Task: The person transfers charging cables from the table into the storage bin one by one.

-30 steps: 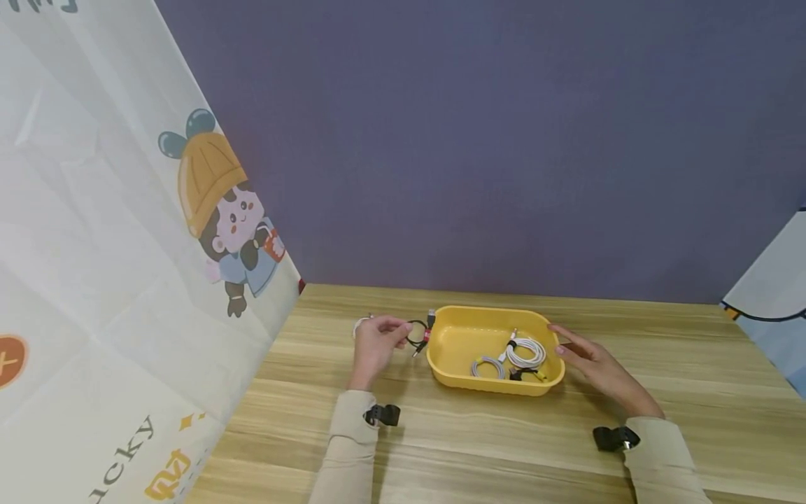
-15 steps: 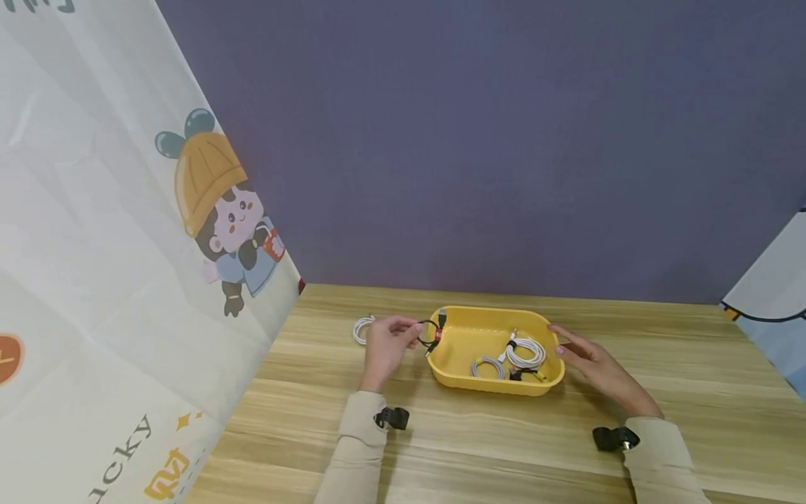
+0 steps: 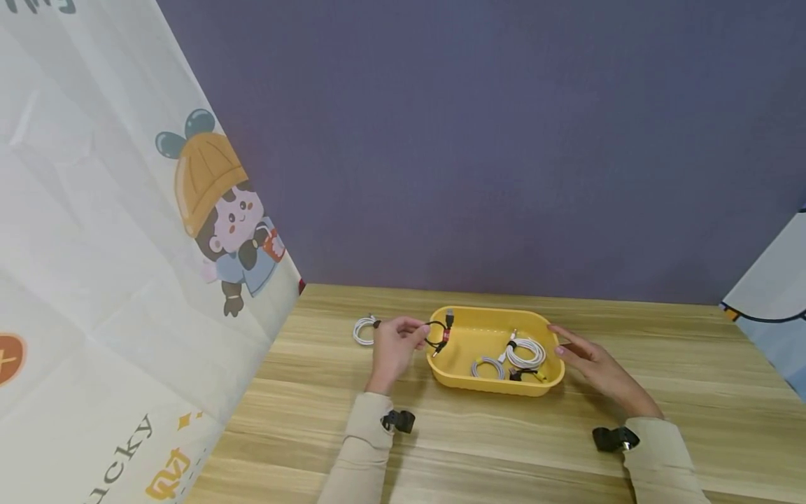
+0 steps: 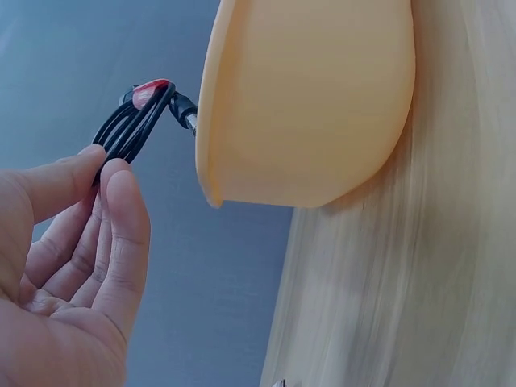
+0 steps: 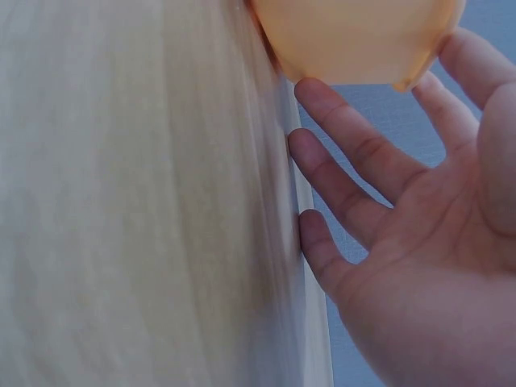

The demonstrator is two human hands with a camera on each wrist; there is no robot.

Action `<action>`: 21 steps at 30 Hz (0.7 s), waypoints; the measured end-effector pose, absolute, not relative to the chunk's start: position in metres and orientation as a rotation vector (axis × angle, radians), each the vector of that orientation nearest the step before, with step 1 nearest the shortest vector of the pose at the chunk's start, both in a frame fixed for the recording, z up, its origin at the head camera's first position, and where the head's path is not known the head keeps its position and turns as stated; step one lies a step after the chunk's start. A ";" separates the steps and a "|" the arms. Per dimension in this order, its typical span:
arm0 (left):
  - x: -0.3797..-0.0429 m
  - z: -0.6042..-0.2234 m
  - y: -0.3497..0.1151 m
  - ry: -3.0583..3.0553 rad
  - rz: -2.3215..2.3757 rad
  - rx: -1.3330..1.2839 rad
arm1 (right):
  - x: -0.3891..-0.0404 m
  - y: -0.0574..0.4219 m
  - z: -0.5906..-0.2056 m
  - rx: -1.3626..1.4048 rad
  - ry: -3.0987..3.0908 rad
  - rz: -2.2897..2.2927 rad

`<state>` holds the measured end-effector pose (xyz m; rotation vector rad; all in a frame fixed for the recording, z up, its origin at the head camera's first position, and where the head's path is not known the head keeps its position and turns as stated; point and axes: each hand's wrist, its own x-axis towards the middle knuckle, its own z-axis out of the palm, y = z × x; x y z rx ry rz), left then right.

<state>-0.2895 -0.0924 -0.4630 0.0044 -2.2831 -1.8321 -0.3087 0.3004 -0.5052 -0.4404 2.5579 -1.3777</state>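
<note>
Between thumb and fingers my left hand (image 3: 398, 346) pinches a coiled black USB cable (image 4: 129, 129) bound with a red tie. In the head view the cable hangs over the left end of a yellow basket (image 3: 466, 383), its plugs above the inside. My right hand (image 3: 598, 367) rests at the basket's right end, fingers spread, with fingertips right at the rim and outer wall. Inside the basket lie a white coiled cable (image 3: 527, 354) with a black tie, a grey coiled cable (image 3: 478, 362) and a small black cable with a yellow end (image 3: 540, 376).
Left of the basket, another white coiled cable (image 3: 361, 330) lies on the wooden table (image 3: 504, 448), partly behind my left hand. A dark blue partition (image 3: 491, 154) rises along the back edge, and a printed white sheet (image 3: 113, 245) borders the left.
My left hand has moved right, bringing the black USB cable from beside the basket to over its left end. The white cable on the table shows more now. My right hand stays put.
</note>
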 end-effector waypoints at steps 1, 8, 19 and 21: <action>-0.289 -0.463 -0.092 -2.283 -1.834 -0.003 | -0.307 0.300 -0.506 -0.438 2.557 -1.382; -0.283 -0.464 -0.091 -2.332 -1.778 -0.028 | -0.299 0.296 -0.509 -0.432 2.557 -1.406; -0.275 -0.467 -0.094 -2.456 -1.488 -0.112 | -0.284 0.287 -0.514 -0.401 2.583 -1.409; -0.274 -0.467 -0.095 -2.475 -1.449 -0.122 | -0.281 0.286 -0.514 -0.405 2.584 -1.411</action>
